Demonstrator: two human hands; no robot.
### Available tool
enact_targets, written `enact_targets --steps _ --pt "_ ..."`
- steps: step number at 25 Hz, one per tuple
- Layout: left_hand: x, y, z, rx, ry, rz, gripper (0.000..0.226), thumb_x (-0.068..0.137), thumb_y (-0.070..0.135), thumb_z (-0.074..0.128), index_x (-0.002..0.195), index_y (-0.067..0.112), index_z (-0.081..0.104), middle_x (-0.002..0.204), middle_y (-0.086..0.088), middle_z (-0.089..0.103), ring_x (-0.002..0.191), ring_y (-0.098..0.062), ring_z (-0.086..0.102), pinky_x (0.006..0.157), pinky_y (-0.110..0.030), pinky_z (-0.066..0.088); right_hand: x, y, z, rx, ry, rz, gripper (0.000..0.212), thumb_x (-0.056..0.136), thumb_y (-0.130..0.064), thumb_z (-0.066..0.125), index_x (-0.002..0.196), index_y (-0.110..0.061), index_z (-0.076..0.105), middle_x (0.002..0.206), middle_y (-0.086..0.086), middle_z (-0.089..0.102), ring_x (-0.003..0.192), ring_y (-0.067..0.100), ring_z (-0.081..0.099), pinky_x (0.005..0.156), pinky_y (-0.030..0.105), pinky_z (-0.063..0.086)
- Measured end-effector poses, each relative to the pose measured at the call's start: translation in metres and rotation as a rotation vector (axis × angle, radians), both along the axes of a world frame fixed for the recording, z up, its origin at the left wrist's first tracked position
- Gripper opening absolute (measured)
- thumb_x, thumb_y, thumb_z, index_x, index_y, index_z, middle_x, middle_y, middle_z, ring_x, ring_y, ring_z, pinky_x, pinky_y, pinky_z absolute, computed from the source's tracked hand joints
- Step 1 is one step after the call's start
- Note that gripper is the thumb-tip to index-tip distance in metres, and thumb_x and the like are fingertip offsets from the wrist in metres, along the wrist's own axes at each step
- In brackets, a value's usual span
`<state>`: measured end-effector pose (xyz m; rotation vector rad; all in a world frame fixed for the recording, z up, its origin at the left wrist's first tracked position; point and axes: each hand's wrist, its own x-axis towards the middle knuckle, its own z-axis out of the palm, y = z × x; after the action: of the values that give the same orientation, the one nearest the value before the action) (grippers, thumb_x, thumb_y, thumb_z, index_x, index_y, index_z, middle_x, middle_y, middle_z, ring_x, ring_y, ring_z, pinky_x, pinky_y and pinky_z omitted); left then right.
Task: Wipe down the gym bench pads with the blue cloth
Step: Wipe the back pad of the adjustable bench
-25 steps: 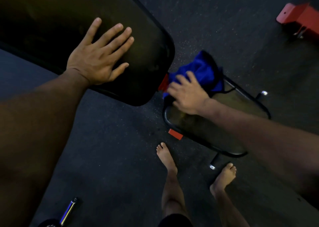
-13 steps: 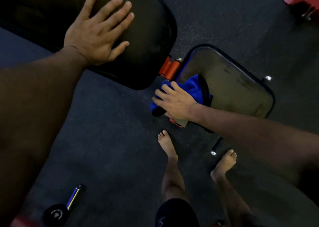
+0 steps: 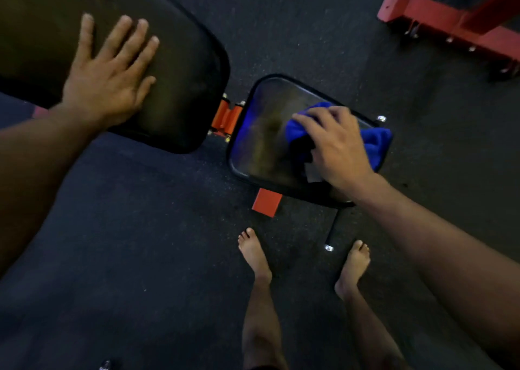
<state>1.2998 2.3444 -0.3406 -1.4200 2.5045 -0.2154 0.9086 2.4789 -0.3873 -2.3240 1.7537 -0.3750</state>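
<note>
A: What does the blue cloth (image 3: 374, 144) look like?

B: Bright royal blue, soft and bunched into a crumpled wad. It lies on the small seat pad (image 3: 267, 133), on the half of that pad farthest from the long back pad (image 3: 140, 60). Part of it sticks out past the right hand (image 3: 337, 150) toward the seat pad's far corner.

A: How is the right hand holding it?

B: The fingers (image 3: 309, 117) are curled over the top of the wad and press it onto the seat pad; the thumb's grip is hidden under the palm.

A: And the left hand (image 3: 107, 79)?

B: Flat on the back pad, fingers straight and spread, holding nothing.

A: The pads themselves?

B: Both black with rounded corners and a raised edge. The seat pad is glossy and picks up a blue sheen on the side nearest the back pad. An orange hinge bracket (image 3: 226, 116) sits between the two pads, and an orange frame end (image 3: 266, 202) pokes out below the seat pad.

A: Any brand, label or writing?

B: A pale patch shows just under the right hand, but it is too blurred to read. Nothing else legible.

A: Anything near the seat pad?

B: Two bare feet (image 3: 254, 253) on the dark rubber floor (image 3: 140, 229) below it, and a red steel frame (image 3: 450, 23) well beyond it.
</note>
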Motion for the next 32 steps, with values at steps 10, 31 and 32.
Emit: enact_targets --steps 10,31,32 --pt "-0.166 0.117 -0.153 0.337 0.62 0.449 0.064 0.107 0.044 0.025 0.164 0.019 0.01 0.172 -0.003 0.004 0.158 -0.022 0.004 0.128 -0.043 0.01 -0.068 0.086 -0.072 0.204 0.309 -0.015 0.071 0.088 -0.051 0.045 0.153 -0.024 0.033 0.161 0.003 0.027 0.149 0.034 0.018 0.117 0.057 0.019" --pt "-0.161 0.119 -0.163 0.295 0.706 0.367 0.063 0.105 0.038 0.021 0.163 0.015 0.013 0.171 -0.003 0.007 0.157 -0.015 0.001 0.128 -0.042 0.005 -0.115 -0.01 -0.056 0.238 0.32 0.584 0.082 0.071 -0.023 0.043 0.152 -0.023 0.034 0.162 0.0 0.025 0.152 0.026 0.013 0.118 0.057 0.018" --pt "-0.16 0.119 -0.164 0.29 0.707 0.364 0.062 0.105 0.038 0.022 0.163 0.014 0.013 0.171 -0.003 0.008 0.157 -0.016 0.002 0.128 -0.042 0.005 -0.128 0.0 -0.055 0.259 0.311 0.575 0.083 0.07 -0.02 0.044 0.152 -0.022 0.033 0.161 0.001 0.026 0.152 0.027 0.014 0.117 0.058 0.019"
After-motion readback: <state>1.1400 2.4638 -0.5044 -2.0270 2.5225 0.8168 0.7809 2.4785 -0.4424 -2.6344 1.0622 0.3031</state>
